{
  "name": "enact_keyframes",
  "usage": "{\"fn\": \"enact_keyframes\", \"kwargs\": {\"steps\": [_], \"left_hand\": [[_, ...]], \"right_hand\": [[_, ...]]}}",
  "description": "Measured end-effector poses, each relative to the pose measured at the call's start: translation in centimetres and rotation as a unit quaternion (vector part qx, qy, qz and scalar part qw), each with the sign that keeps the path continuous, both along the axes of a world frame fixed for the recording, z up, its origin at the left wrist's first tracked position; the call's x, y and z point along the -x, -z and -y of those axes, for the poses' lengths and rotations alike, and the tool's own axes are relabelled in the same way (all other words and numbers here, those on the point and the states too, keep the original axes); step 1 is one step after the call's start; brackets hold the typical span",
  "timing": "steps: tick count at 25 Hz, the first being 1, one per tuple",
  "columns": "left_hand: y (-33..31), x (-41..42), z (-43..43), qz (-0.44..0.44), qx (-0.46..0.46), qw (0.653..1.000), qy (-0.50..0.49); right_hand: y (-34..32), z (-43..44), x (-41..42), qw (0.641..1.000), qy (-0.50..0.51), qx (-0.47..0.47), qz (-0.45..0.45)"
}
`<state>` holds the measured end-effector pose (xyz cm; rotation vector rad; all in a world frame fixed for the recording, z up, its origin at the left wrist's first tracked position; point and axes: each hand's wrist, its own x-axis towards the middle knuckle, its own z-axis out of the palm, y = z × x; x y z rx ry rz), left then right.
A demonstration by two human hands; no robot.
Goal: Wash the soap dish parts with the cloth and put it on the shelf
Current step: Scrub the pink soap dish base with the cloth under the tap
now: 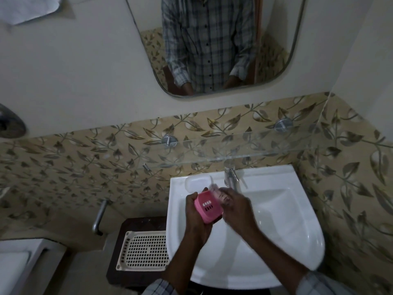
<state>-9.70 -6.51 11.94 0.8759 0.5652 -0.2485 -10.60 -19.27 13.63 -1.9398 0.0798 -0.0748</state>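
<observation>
Head view, single frame, dim light.

- Sink (pixel 276 231): white basin, used as reference for all positions below.
- Left hand (pixel 195 218): over the left half of the sink bowl. Fingers and thumb wrapped round a pink soap dish part (pixel 207 207), gripping it by its edges.
- Soap dish part: held clear of the sink and tilted, slotted face toward the camera. Two short rows of drain slots are visible.
- Right hand (pixel 236 207): over the middle of the sink, just right of the dish part, motion-blurred. Fingers look closed on a pale pinkish cloth (pixel 219 192).
- Cloth: bunched against the upper right edge of the dish part, just in front of the tap. Detail is lost to blur.
- Tap (pixel 230 175): chrome, upright at the back rim of the sink. Cannot tell whether water runs.
- Shelf (pixel 265 145): clear glass, on the wall directly above the back of the sink, carried on chrome pegs.
- Mirror (pixel 212 39): above the shelf, higher on the wall behind the sink. It reflects a checked shirt.
- Tray (pixel 144 250): cream, perforated, lying on a dark stand (pixel 119 235) just left of the sink.
- Towel (pixel 27 7): white, on the wall far up and left of the sink.
</observation>
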Motion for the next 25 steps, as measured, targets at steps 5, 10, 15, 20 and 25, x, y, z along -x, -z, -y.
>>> {"fn": "enact_keyframes", "kwargs": {"steps": [5,10,15,20,25], "left_hand": [[0.7,0.2,-0.5,-0.003,-0.002,1.000,0.010],[2.2,1.2,-1.1,-0.072,0.034,0.997,-0.022],[0.5,2.0,1.1,-0.046,0.202,0.977,-0.043],[-0.8,1.8,0.6,-0.007,0.270,0.961,-0.063],[-1.1,0.4,-0.9,-0.026,0.282,0.959,-0.021]], "right_hand": [[-0.9,-0.3,1.0,0.974,-0.169,-0.122,-0.086],[-2.8,2.1,-3.0,0.872,0.037,-0.458,-0.170],[-0.5,-0.7,-0.5,0.960,0.079,-0.225,-0.147],[1.1,-0.3,-0.1,0.943,-0.050,0.258,0.205],[0.8,4.2,-1.2,0.830,-0.409,0.338,0.172]]}}
